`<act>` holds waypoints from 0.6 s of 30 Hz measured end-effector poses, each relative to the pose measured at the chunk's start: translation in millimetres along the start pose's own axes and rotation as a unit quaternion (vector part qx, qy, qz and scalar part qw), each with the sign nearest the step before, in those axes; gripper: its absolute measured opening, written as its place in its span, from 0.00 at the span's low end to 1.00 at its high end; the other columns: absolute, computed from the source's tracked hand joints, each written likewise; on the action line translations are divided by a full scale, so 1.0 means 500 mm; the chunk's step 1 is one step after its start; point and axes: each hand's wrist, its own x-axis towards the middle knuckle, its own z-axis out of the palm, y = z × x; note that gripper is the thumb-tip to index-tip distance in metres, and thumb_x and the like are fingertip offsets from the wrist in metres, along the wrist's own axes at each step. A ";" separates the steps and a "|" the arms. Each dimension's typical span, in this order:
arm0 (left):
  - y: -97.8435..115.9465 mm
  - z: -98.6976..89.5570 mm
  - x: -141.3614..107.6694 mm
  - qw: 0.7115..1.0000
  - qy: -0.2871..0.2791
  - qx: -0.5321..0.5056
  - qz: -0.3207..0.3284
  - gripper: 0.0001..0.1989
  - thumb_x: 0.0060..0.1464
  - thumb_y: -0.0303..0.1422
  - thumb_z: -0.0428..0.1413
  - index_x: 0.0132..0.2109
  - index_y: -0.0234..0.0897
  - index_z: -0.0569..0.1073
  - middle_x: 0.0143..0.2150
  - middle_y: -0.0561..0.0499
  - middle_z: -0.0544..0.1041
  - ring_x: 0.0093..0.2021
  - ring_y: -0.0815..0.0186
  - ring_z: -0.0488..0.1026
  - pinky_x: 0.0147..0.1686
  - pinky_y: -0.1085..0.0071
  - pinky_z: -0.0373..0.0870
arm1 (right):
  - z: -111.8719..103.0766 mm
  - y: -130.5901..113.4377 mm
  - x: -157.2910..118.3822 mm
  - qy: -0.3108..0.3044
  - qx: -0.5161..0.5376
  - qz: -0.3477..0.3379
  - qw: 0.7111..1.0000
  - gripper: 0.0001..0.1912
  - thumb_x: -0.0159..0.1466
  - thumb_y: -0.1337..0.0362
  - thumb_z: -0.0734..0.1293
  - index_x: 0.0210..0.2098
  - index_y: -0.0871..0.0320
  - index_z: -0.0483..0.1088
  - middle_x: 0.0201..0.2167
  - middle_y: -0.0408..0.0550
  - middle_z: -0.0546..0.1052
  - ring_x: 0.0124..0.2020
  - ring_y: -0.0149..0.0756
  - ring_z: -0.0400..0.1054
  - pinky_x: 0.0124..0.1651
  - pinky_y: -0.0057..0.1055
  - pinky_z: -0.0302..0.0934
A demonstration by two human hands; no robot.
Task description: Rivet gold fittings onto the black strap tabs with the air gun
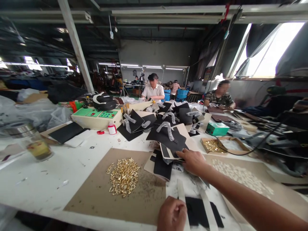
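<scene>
Handling, seemingly, the panel pile (158, 138) with right hand (194, 162), apart from curled left hand (172, 213). Cannot tell either grip. Likely needs careful pinching.

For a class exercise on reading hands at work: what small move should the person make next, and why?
Perhaps draw the black panel slightly nearer the body: the right hand is at its near edge, though its grip is unclear, and the left hand is curled beside pale strips and a black piece.
</scene>
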 end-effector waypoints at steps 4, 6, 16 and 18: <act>0.021 -0.003 -0.007 1.000 0.009 -0.004 -0.020 0.09 0.60 0.32 0.55 0.35 0.39 0.81 0.33 0.48 0.79 0.36 0.62 0.76 0.39 0.69 0.69 | -0.035 0.022 -0.037 0.024 0.052 0.003 0.998 0.20 0.66 0.47 0.68 0.54 0.44 0.79 0.50 0.49 0.81 0.48 0.51 0.77 0.44 0.38 0.65; 0.030 -0.002 -0.009 0.999 0.016 -0.013 -0.027 0.09 0.60 0.32 0.56 0.35 0.39 0.81 0.33 0.48 0.79 0.36 0.62 0.76 0.39 0.70 0.68 | -0.057 0.038 -0.033 0.069 0.101 0.026 0.992 0.23 0.66 0.41 0.67 0.51 0.45 0.81 0.51 0.48 0.81 0.47 0.48 0.77 0.44 0.36 0.65; 0.031 0.002 -0.016 0.998 0.043 -0.036 -0.026 0.10 0.57 0.25 0.55 0.35 0.37 0.81 0.34 0.47 0.82 0.36 0.62 0.79 0.39 0.71 0.72 | -0.085 0.006 0.236 0.150 0.225 0.100 0.957 0.37 0.67 0.47 0.68 0.69 0.62 0.65 0.63 0.61 0.74 0.61 0.50 0.70 0.60 0.36 0.62; 0.015 0.009 -0.018 0.998 0.049 -0.019 -0.025 0.10 0.53 0.22 0.55 0.34 0.38 0.81 0.33 0.47 0.82 0.36 0.62 0.80 0.38 0.72 0.72 | -0.065 0.004 0.290 0.139 0.230 0.119 0.956 0.41 0.64 0.48 0.71 0.70 0.65 0.63 0.65 0.66 0.71 0.64 0.55 0.68 0.62 0.40 0.62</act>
